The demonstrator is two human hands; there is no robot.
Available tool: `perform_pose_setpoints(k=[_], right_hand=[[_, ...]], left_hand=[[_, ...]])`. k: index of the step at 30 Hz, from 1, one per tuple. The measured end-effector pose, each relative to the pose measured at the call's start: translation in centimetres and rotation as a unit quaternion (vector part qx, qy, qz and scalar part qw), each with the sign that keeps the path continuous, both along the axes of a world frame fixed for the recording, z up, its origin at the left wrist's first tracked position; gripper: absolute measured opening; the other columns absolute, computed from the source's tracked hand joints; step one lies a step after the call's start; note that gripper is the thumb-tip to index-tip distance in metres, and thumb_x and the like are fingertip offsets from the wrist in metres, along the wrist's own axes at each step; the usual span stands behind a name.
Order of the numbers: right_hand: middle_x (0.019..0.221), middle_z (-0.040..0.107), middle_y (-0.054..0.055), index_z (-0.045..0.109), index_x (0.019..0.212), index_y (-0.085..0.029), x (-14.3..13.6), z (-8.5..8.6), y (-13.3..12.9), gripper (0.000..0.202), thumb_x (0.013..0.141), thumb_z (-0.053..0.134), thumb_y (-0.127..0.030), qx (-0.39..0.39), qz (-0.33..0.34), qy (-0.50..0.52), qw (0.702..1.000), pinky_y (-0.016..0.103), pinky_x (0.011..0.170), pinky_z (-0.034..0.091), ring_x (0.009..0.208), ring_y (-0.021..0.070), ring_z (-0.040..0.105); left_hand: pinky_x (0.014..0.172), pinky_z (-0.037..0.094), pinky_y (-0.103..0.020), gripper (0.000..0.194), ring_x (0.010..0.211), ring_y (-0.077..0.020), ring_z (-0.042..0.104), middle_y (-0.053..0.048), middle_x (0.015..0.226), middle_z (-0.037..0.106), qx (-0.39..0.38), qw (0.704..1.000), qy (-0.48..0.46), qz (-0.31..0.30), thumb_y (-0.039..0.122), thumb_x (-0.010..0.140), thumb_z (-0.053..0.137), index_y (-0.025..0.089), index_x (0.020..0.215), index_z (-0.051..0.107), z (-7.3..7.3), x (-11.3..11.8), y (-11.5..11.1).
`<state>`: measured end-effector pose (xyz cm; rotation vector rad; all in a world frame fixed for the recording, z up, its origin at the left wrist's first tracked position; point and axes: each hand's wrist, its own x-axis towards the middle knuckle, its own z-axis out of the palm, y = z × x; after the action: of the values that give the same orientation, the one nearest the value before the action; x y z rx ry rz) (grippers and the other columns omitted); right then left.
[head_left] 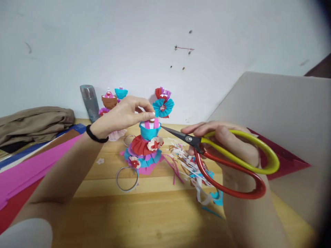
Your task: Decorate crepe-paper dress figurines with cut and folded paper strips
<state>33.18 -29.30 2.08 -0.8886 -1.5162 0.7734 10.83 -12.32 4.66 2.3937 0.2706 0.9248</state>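
My left hand (pixel 131 112), with a black band at the wrist, pinches the small white top of a layered paper figure (pixel 147 148). The figure stands upright, with a blue cup-shaped bodice, a red ruffle, and purple, blue and pink layers below, plus paper flowers. In my right hand (pixel 219 137) are scissors (pixel 204 142) with one yellow and one red handle. Their blades look closed, and the tip points left, close to the bodice's right edge. Whether the tip touches it I cannot tell.
Behind stand similar paper figures (pixel 109 100) and a grey bottle (pixel 89 103). Tape rings (pixel 127 179) lie in front. Paper scraps (pixel 192 165) spread at centre right. Coloured paper sheets (pixel 38 158) and a brown cloth (pixel 38 124) are left; a pale board (pixel 279 103) stands right.
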Motion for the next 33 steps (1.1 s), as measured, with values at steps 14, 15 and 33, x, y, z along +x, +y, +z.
perform_pose_setpoints(k=[14,15,33], right_hand=[[0.094,0.079,0.005,0.080,0.080,-0.027,-0.7,1.5,0.9,0.026,0.086,0.069,-0.049,-0.015,-0.081,-0.038,0.996,0.028,0.071,0.062,0.087,0.0212,0.075],[0.094,0.079,0.005,0.080,0.079,-0.027,-0.8,1.6,1.0,0.026,0.086,0.069,-0.049,-0.021,-0.077,-0.040,0.996,0.028,0.068,0.062,0.080,0.0199,0.075],[0.094,0.079,0.004,0.080,0.080,-0.028,-1.2,2.8,0.7,0.030,0.087,0.066,-0.053,-0.024,-0.097,-0.133,0.986,0.030,0.077,0.060,0.089,0.0198,0.074]], left_hand=[[0.103,0.050,-0.040,0.060,0.126,-0.0294,0.059,-0.016,0.137,0.062,-0.121,0.989,-0.021,-0.078,0.055,0.090,0.059,0.015,0.134,0.061,-3.4,0.0,0.6],[0.102,0.050,-0.040,0.060,0.126,-0.0295,0.059,-0.016,0.137,0.062,-0.124,0.989,-0.023,-0.084,0.055,0.090,0.059,0.014,0.134,0.060,-3.6,0.2,0.6],[0.092,0.052,-0.035,0.041,0.109,-0.0258,0.065,-0.010,0.117,0.073,-0.122,0.990,-0.027,-0.059,0.048,0.093,0.056,0.015,0.108,0.074,-4.8,0.6,0.6]])
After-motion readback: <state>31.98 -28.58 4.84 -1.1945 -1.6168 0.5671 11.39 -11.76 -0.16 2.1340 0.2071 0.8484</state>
